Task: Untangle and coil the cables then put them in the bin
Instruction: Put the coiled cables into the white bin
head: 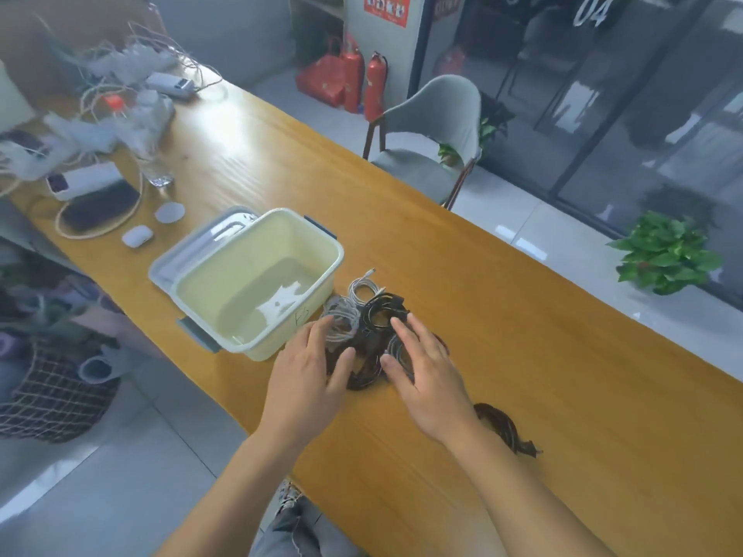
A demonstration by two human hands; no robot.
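A pile of coiled cables lies on the wooden table (522, 335) just right of a pale yellow bin (257, 283). White cable coils (354, 295) sit at the far side, black cable coils (380, 311) in the middle. My left hand (309, 375) rests on the pile's left side, fingers spread over the white coils. My right hand (422, 371) lies on the right side, fingers spread over the black coils. Neither hand has lifted anything. The bin holds nothing. Its lid (189, 251) lies under its far left side.
A dark object (502, 428), perhaps another cable, lies on the table beside my right wrist. Far left are power banks, white cables, an earbud case (136, 236) and a glass (157, 170). A grey chair (434, 134) stands beyond the table's far edge.
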